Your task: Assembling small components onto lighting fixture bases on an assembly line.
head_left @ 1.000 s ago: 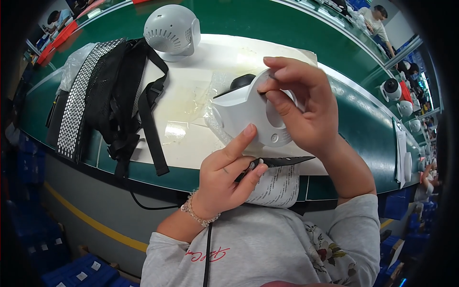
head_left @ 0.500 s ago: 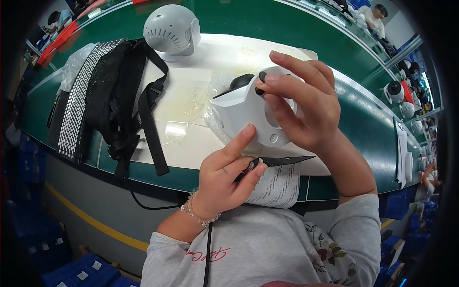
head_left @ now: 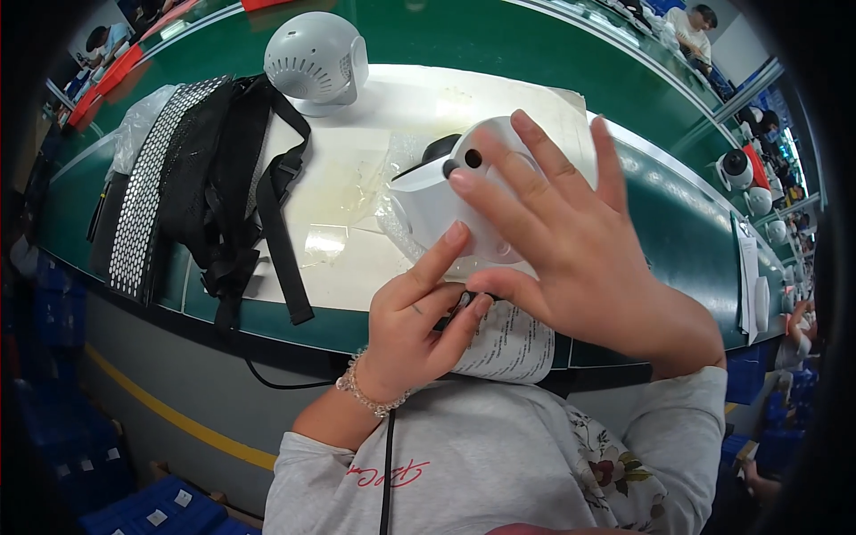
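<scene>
A white rounded plastic housing [head_left: 428, 203] lies on the work mat, with a dark part [head_left: 439, 152] behind it. My left hand [head_left: 412, 325] pinches a thin black sheet [head_left: 462, 303] between thumb and fingers, and its index finger stretches up against the housing. My right hand [head_left: 575, 241], somewhat blurred, spreads over the housing and hides much of it. One fingertip of it rests by a small black round pad [head_left: 451, 168]. Beside that, a black round spot [head_left: 473, 159] shows on the housing. The right thumb is close to the black sheet, most of which is hidden.
A white ball-shaped camera [head_left: 314, 64] stands at the far left of the pale mat [head_left: 334, 196]. Black straps and a mesh bag [head_left: 218, 169] lie on the left. Bubble wrap [head_left: 390, 218] sits under the housing, and a printed sheet [head_left: 513, 343] hangs at the near edge.
My right hand has come down and nearer, its pinched fingers now spread. One black round pad shows lower on the housing. My left hand has barely moved.
</scene>
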The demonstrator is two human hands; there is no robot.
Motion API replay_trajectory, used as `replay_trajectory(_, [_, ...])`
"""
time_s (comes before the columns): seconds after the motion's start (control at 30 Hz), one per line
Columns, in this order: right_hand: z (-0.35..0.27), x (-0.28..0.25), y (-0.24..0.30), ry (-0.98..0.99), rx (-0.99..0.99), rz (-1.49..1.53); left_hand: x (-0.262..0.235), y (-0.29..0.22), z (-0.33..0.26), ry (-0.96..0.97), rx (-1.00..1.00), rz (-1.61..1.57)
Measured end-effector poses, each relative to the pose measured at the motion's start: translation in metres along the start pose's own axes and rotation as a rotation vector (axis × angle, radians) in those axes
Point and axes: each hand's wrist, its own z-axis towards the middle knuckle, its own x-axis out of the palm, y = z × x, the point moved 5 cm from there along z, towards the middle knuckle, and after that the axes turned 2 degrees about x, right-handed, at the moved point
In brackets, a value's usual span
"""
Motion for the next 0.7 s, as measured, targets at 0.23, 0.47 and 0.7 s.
replay_trajectory(0.23, [-0.027,0.019,-0.036,-0.343,0.121,0.722,0.003,0.0,0.001,0.031,0.008,-0.033])
replay_trajectory(0.47, [-0.029,0.024,-0.026,-0.213,0.117,0.521,0.003,0.001,0.001,0.062,0.076,-0.038])
replay_trajectory(0.7, [-0.034,0.026,-0.026,-0.3,0.134,0.609,0.004,0.001,0.001,0.063,0.084,-0.023])
